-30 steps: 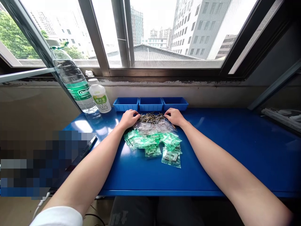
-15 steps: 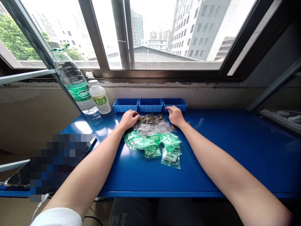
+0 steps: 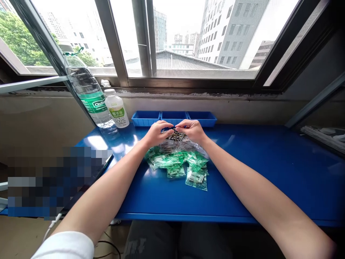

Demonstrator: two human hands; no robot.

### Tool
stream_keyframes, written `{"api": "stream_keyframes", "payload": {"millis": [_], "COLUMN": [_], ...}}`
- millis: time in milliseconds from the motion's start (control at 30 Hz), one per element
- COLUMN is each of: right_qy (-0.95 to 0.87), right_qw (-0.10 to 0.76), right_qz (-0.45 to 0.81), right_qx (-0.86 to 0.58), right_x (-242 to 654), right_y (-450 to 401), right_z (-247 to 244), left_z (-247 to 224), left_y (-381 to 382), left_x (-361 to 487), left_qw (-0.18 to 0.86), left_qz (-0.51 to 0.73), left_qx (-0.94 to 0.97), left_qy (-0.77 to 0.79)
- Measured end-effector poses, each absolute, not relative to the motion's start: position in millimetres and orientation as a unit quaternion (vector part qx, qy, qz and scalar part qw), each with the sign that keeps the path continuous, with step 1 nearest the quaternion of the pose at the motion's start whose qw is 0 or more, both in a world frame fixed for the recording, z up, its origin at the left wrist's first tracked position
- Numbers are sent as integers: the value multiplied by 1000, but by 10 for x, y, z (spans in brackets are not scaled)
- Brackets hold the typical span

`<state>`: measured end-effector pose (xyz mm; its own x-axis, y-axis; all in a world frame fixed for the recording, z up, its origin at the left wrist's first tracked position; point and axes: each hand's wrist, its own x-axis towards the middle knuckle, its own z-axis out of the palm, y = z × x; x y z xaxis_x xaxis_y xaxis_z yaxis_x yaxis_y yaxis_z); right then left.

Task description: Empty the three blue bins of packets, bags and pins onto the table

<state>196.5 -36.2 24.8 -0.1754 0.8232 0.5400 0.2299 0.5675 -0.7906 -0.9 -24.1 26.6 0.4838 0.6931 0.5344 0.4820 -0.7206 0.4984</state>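
A pile of thin metal screws or nails (image 3: 176,136) lies on the blue table, partly covered by my fingers. Over its far side my left hand (image 3: 157,133) curves in from the left, thumb and fingers apart, with nothing visible between them. My right hand (image 3: 193,131) meets it from the right, its thumb and fingertips pinched together; whatever is in that pinch is too small to make out. The fingertips of both hands nearly touch. Just nearer to me lie clear plastic bags (image 3: 179,146), then green-tinted packets (image 3: 172,160) with small metal parts inside.
Three joined blue bins (image 3: 174,118) stand behind my hands by the wall. At the back left are a large water bottle (image 3: 88,93) and a smaller white bottle (image 3: 117,108). A blurred-out dark device (image 3: 88,180) lies on the left of the table (image 3: 256,154).
Both hands have moved inward over the pile and now almost meet. My left fingers have spread apart, and my right hand has left its place in front of the right bin.
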Motion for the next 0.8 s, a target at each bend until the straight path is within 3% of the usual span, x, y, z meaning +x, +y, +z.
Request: {"api": "stream_keyframes", "payload": {"millis": [167,400,533,667,800], "right_qy": [-737,-801,-737,-638,-584], "right_qw": [514,422,462,523,560], "right_qz": [231,152,162,194,231], "right_qx": [-374,-396,-465,-531,-541], "right_x": [1885,2013,2217,2480,2602], "right_y": [-415,-380,-285,-203,-182], "right_z": [256,215,120,-46,-140], "left_z": [197,161,381,890,1234], "left_y": [-214,-221,-221,-301,-679], "left_x": [28,-7,-75,-381,-1174], "left_qw": [103,62,94,85,74], "left_qz": [324,289,375,485,396], "left_qx": [878,882,831,717,648], "left_qy": [338,367,399,493,647]}}
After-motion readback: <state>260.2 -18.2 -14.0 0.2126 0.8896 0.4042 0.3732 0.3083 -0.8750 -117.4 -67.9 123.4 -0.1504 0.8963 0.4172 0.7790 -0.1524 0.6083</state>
